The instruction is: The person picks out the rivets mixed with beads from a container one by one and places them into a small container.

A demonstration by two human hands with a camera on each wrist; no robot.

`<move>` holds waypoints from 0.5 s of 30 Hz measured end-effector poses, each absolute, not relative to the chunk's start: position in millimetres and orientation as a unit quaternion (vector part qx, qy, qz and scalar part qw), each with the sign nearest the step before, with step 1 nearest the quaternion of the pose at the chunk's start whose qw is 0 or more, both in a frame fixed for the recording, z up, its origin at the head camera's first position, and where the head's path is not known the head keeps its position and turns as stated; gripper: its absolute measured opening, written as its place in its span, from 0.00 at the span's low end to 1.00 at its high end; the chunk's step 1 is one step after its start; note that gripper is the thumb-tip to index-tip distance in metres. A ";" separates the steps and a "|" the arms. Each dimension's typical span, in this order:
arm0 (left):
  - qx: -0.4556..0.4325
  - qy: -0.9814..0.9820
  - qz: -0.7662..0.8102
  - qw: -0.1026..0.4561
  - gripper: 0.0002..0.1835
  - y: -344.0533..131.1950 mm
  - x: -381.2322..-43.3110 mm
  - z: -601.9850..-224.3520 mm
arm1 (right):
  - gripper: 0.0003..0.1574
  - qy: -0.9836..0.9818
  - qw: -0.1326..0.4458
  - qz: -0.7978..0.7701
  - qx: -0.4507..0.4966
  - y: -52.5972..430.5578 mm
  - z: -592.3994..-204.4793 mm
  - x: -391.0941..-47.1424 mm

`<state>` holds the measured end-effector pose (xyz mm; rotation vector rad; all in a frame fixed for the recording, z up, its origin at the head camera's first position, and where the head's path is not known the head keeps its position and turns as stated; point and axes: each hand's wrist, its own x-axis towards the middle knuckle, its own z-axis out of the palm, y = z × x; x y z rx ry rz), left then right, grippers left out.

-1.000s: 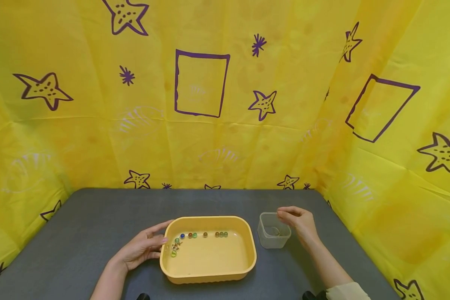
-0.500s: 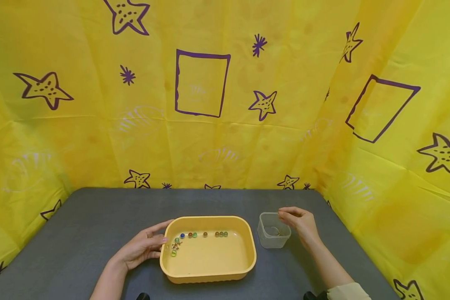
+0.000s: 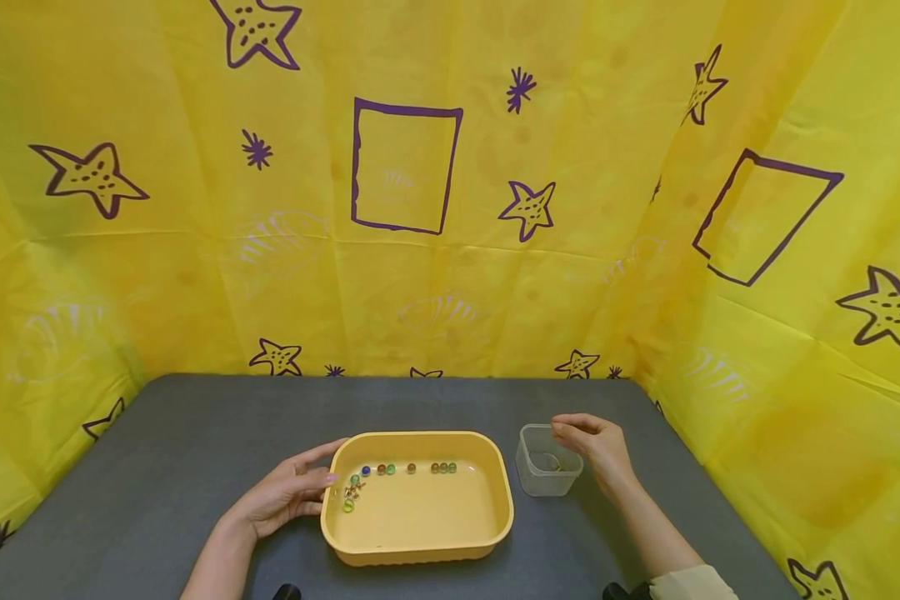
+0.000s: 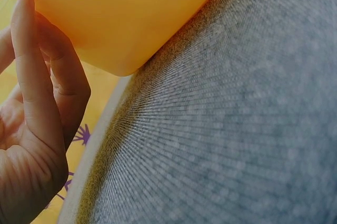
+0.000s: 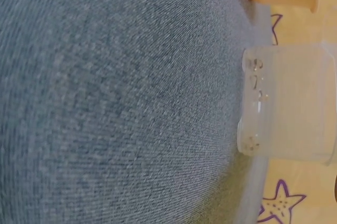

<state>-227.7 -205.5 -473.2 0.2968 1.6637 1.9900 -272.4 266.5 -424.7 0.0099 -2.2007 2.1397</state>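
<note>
Head view: our left hand (image 3: 288, 492) pinches the yellow tray (image 3: 420, 552), marbles (image 3: 443, 468) inside; our right hand (image 3: 600, 450), fingertips together, hovers over the clear tub (image 3: 546, 488), its hold we cannot tell; likely a drop-off, calling for parted fingertips.

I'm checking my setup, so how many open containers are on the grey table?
2: the yellow rounded rectangular tray, held by the left hand, and the translucent square plastic tub beside it, near the right hand.

Looks like a makeshift, booth-like space, hung at the back and both sides with yellow cloth (image 3: 435, 271) printed with purple starfish (image 3: 527, 210), around a grey fabric-topped table (image 3: 420, 405).
</note>
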 end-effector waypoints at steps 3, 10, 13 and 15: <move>0.113 0.615 0.735 0.263 0.40 -205.7 -228.4 -474.2 | 0.10 -0.717 0.035 0.696 0.004 265.7 -425.2 -273.3; 0.120 0.612 0.735 0.265 0.40 -205.4 -228.6 -472.7 | 0.12 -0.710 0.030 0.704 0.004 259.3 -422.2 -273.9; 0.120 0.610 0.737 0.265 0.39 -205.6 -228.1 -472.0 | 0.11 -0.707 0.026 0.707 0.005 254.9 -420.8 -273.9; 0.120 0.608 0.738 0.266 0.39 -206.1 -228.1 -472.4 | 0.11 -0.706 0.024 0.708 0.008 251.9 -420.0 -274.1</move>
